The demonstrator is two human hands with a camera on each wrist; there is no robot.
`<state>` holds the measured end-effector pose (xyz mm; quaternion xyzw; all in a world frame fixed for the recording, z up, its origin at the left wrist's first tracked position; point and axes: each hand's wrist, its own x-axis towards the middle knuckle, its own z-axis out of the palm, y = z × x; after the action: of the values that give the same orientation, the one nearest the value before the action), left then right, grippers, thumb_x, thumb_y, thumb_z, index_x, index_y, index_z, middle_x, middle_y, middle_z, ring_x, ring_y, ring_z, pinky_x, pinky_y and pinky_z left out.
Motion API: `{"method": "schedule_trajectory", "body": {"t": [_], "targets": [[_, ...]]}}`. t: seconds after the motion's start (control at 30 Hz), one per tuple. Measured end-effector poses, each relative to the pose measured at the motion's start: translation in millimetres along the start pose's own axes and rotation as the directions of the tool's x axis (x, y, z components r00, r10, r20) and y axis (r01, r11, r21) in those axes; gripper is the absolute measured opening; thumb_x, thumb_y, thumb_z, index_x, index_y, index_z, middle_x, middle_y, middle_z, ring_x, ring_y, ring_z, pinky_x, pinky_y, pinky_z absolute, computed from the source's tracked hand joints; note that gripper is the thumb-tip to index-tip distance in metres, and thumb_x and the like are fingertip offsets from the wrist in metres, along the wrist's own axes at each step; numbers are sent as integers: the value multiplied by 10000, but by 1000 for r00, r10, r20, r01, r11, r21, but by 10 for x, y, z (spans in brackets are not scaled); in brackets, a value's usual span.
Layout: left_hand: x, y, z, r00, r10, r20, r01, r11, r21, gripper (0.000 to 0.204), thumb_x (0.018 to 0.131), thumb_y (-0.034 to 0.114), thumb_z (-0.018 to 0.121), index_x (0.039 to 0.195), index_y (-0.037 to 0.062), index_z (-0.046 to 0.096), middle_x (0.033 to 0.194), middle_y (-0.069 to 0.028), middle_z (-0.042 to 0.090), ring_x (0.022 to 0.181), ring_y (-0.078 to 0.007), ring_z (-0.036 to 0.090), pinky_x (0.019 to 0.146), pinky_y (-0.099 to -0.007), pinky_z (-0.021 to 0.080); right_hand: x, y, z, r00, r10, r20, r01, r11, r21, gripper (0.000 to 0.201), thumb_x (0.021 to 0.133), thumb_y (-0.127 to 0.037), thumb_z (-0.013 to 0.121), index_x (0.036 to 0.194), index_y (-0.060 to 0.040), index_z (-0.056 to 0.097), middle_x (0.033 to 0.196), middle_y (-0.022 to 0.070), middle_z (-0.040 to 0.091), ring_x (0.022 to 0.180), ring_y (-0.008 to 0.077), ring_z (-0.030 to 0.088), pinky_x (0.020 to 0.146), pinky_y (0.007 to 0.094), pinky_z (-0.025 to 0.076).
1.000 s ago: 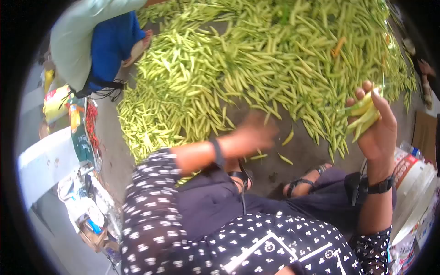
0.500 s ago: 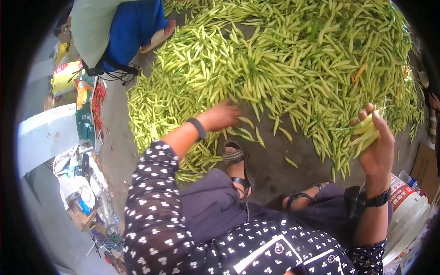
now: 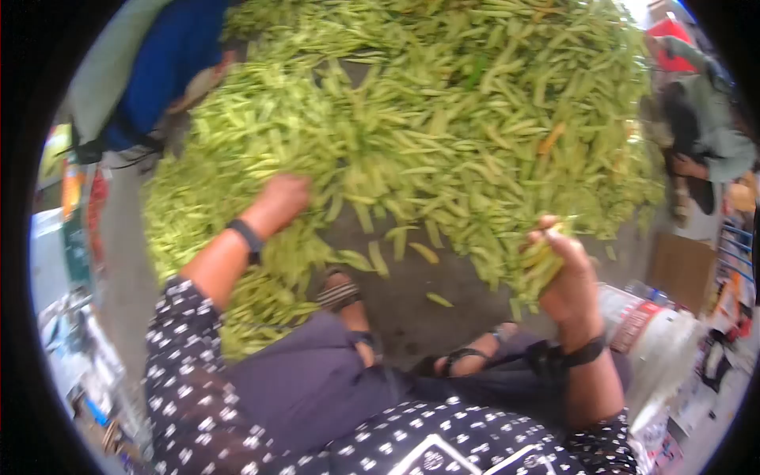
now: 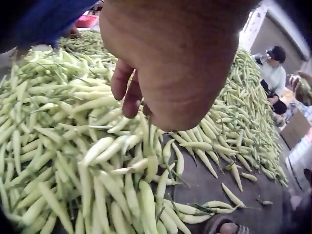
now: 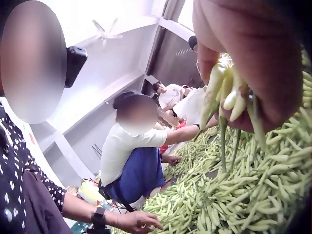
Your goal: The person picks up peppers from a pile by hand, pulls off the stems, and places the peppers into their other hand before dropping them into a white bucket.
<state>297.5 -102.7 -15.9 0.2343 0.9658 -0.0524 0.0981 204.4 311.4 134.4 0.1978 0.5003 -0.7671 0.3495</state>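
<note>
Green-yellow peppers (image 3: 443, 150) (image 4: 44, 161) (image 5: 263, 185) lie in a wide heap on the floor. The left hand (image 3: 277, 202) (image 4: 170, 63) (image 5: 139, 222) is at the near left part of the heap, fingers loosely bent down at the peppers; its thumb is hidden in the left wrist view. A pepper (image 4: 152, 168) hangs close under it, and whether the fingers touch its stem is unclear. Raised above the heap's right edge, the right hand (image 3: 566, 277) (image 5: 258, 58) grips a bunch of peppers (image 3: 541, 265) (image 5: 226, 92), stems hanging down in the right wrist view.
Someone in blue trousers (image 3: 178, 63) (image 5: 141, 170) crouches at the heap's far left. A white bucket (image 3: 649, 332) stands beside the right arm, with a cardboard box (image 3: 682, 269) beyond. Sandalled feet (image 3: 344, 297) and a few loose peppers (image 3: 438, 300) are on the grey floor.
The left hand has moved left from above the bare floor onto the heap. The right hand still holds its bunch. The head view has shifted to the right.
</note>
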Motion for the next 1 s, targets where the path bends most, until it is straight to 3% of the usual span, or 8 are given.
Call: {"method": "schedule_trajectory", "body": {"t": [0.07, 0.13, 0.27, 0.37, 0.63, 0.8, 0.83, 1.0], "targets": [[0, -19, 114, 994, -79, 76, 76, 996, 43, 68, 600, 67, 607, 643, 110, 636, 831, -79, 585, 745, -213, 582, 609, -319, 471, -40, 51, 44, 999, 24, -35, -24, 1000, -15, 282, 800, -129, 612, 1052, -77, 497, 885, 63, 609, 799, 178, 591, 690, 298, 471], [-41, -73, 176, 983, -108, -149, 102, 994, -48, 84, 626, 80, 552, 683, 78, 613, 816, -105, 580, 768, -280, 571, 625, -383, 463, -33, 133, 14, 998, 50, -43, -51, 998, -34, 285, 796, -122, 615, 1052, -77, 496, 877, 63, 605, 795, 177, 587, 693, 300, 470], [139, 71, -381, 899, -438, -5, 420, 865, -276, 133, 736, 105, 533, 843, 39, 576, 786, -157, 559, 742, -345, 557, 632, -429, 443, -40, 202, -43, 986, 152, -74, -157, 985, -65, 262, 805, -117, 603, 1040, -80, 494, 864, 61, 599, 795, 176, 585, 677, 299, 476], [619, 331, -787, 890, -432, -146, 171, 613, -772, 168, 781, 178, 534, 846, 23, 536, 716, -179, 531, 692, -316, 557, 614, -408, 428, 47, 274, 47, 979, 206, 15, -204, 976, -74, 230, 823, -142, 591, 1033, -119, 500, 894, 35, 558, 858, 185, 552, 714, 315, 460], [1481, 1516, -1386, 976, -98, -193, -173, 178, -969, 268, 761, 243, 657, 851, 8, 567, 737, -134, 604, 675, -245, 597, 608, -345, 468, 208, 313, 79, 992, 121, 35, -119, 992, -45, 337, 824, -224, 603, 1115, -86, 506, 989, 36, 585, 848, 154, 575, 687, 288, 475], [1742, 1310, -1253, 936, 117, -333, -352, 224, -909, 251, 723, 232, 672, 859, 35, 597, 786, -132, 603, 747, -266, 592, 667, -358, 472, 191, 274, -163, 992, 75, -103, -80, 996, -44, 206, 812, -161, 599, 992, -83, 539, 877, 43, 590, 779, 164, 580, 650, 295, 484], [1846, 1190, -1067, 902, 40, -429, -399, 457, -795, 271, 716, 242, 672, 889, 44, 604, 896, -136, 595, 819, -283, 577, 705, -370, 469, 186, 274, -159, 989, 36, -143, -43, 998, -45, 192, 809, -153, 603, 975, -83, 536, 863, 45, 588, 773, 175, 582, 649, 304, 485], [1685, 363, -543, 974, -216, 67, 224, 879, -422, 807, 644, 392, 731, 1337, 189, 369, 1398, -162, 291, 1283, -373, 270, 981, -577, 255, 226, 232, -247, 984, 10, -177, -11, 1000, -7, 204, 801, -157, 626, 967, -94, 526, 832, 41, 577, 767, 205, 577, 663, 317, 481]]}}
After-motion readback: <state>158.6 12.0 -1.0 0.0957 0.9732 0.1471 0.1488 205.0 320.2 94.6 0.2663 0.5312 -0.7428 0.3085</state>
